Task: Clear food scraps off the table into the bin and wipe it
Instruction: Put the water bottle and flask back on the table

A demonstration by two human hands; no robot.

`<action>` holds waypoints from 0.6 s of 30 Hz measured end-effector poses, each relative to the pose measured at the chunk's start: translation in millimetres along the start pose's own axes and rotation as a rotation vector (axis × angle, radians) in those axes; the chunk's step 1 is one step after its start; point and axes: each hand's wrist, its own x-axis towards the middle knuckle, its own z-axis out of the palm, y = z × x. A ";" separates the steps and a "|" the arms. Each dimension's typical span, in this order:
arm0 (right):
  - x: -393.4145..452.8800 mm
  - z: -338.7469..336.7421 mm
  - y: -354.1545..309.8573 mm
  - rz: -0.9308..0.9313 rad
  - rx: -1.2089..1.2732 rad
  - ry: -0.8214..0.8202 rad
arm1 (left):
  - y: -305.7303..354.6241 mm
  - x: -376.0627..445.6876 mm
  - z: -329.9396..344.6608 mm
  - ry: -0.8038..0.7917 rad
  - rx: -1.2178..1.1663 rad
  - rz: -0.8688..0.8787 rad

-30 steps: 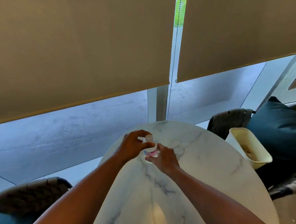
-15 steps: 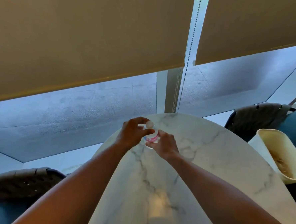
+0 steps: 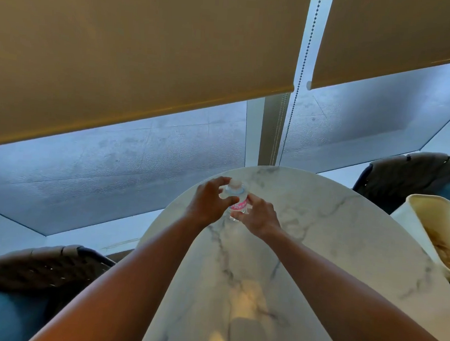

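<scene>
Since 0.5 s ago the view has tilted slightly; the bin (image 3: 426,224) sits further into frame at the table's right edge, and both hands remain on the bottle.

Count: 1 table (image 3: 319,255), marble-look, round; 1 bottle (image 3: 236,197), small, clear w/ pink label and pale cap; 1 bin, cream, w/ brownish scraps inside; 2 dark woven chairs, one left of table (image 3: 41,267), one behind the bin (image 3: 408,173); 2 roller blinds above.

Left hand (image 3: 209,201) wraps the bottle's upper part, fingers curled near the cap. Right hand (image 3: 259,217) grasps the bottle's lower body. Bottle is upright near the table's far edge; cannot tell if its base touches the surface. Tabletop shows no visible scraps.
</scene>
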 end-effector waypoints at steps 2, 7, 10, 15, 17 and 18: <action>-2.9 -1.7 3.3 0.013 -0.018 -0.045 | -2.0 -4.6 -0.2 -0.011 0.076 -0.033; -24.4 -4.8 8.1 0.111 -0.094 -0.135 | -9.5 -26.5 -15.5 -0.002 0.114 -0.082; -42.0 -7.4 3.9 0.128 -0.091 -0.132 | -14.3 -44.7 -32.6 0.015 0.111 -0.085; -81.9 -3.9 -19.1 0.072 -0.090 -0.094 | -28.0 -84.2 -59.9 0.046 0.106 -0.098; -101.1 1.9 -34.2 0.032 -0.107 -0.093 | -34.3 -104.2 -70.6 0.050 0.097 -0.097; -109.1 5.1 -41.1 0.010 -0.120 -0.094 | -37.1 -113.2 -74.8 0.052 0.092 -0.098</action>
